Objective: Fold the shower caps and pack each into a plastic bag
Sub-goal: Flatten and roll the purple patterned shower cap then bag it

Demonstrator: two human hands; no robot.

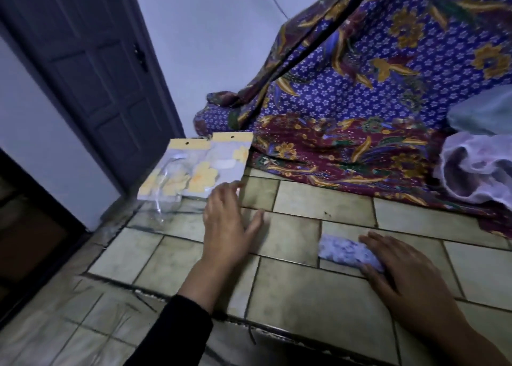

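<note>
The right hand [401,277] lies flat and relaxed, its fingers fairly straight, pressing down on the right end of a small folded shower cap of white plastic with purple speckles [346,250]. The thumb runs along the cap's near edge; nothing is pinched or clenched. The folded cap lies as a narrow bundle on a surface of pale beige tiles with dark grout [318,205].

Left of the folded cap, and apart from it, the left hand [227,221] is stretched out with straight, spread fingers and grasps nothing. A black sleeve [171,332] covers its forearm. Its fingertips reach the near edge of two flat clear plastic bags with yellow header strips and yellow flower prints [199,169], which lie overlapping each other, farther left of the folded cap and beyond it. Whether a fingertip touches the bags cannot be told.

Beyond the folded cap, a purple and maroon batik cloth with gold flowers [360,102] drapes down onto the tiles. To the right of the folded cap and farther back, a loose, unfolded shower cap of white and lilac plastic [471,169] rests crumpled on that cloth, with a pale blue bundle [484,113] just behind it. Far left of the folded cap stands a dark panelled door [97,74].
</note>
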